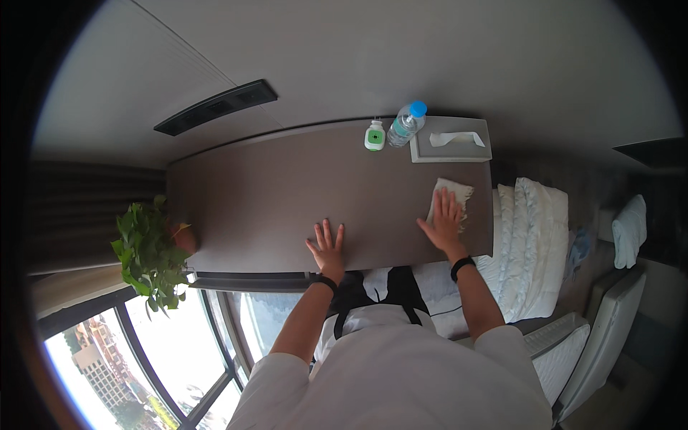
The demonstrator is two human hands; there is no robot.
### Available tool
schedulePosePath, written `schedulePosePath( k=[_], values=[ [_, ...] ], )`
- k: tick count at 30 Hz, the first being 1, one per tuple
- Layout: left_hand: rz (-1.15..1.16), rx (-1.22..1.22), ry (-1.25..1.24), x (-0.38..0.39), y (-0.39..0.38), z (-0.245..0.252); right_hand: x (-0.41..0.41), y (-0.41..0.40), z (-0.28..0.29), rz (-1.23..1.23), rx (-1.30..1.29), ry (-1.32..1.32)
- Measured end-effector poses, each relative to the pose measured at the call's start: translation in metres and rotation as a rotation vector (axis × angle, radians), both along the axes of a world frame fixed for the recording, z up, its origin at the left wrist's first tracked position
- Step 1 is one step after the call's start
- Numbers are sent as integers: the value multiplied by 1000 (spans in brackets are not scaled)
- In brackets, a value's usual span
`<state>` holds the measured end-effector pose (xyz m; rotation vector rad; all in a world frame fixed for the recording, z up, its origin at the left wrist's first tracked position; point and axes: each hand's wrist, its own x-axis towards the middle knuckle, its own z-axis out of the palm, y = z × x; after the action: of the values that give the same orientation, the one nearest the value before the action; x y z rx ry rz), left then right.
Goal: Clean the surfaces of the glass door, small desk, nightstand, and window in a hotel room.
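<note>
My left hand (327, 252) rests on the brown desk top (258, 204) near its front edge, fingers spread, with nothing in it. Toward the desk's right end, my right hand (446, 224) lies flat on a white cloth (450, 184). The cloth has a frayed edge, and the palm and fingers hide part of it. Beyond that hand, a grey tissue box (451, 154) with a tissue sticking out stands by the back right corner. Beside the box is a clear plastic bottle (404, 129) with a blue cap, then a small white-and-green plug-in device (374, 136).
A leafy potted plant (153, 252) stands at the desk's left end, by a window (172, 349). The wall behind carries a dark socket strip (217, 106). White folded bedding (529, 247) lies right of the desk. An open drawer or tray (247, 282) projects below the front edge.
</note>
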<state>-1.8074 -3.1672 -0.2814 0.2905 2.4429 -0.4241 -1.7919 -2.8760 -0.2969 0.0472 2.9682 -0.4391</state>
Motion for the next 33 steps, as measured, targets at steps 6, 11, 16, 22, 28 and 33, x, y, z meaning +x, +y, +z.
schedulePosePath(
  k=[6,11,16,22,28,33],
  values=[
    [-54,132,-32,1,-9,7,53,-81,6,196,-52,-110],
    [-77,148,29,9,-19,-9,19,-87,-8,198,-3,14],
    [-123,112,76,6,-14,-4,-52,-89,-8,90,-45,4],
    [-64,85,-15,6,-8,2,-96,-84,-4,118,-43,-117],
    [-92,154,21,-1,-17,15,-105,-88,-5,114,-38,-123],
    [-179,453,-42,-1,-62,33,-58,-117,-8,31,-17,-87]
  ],
)
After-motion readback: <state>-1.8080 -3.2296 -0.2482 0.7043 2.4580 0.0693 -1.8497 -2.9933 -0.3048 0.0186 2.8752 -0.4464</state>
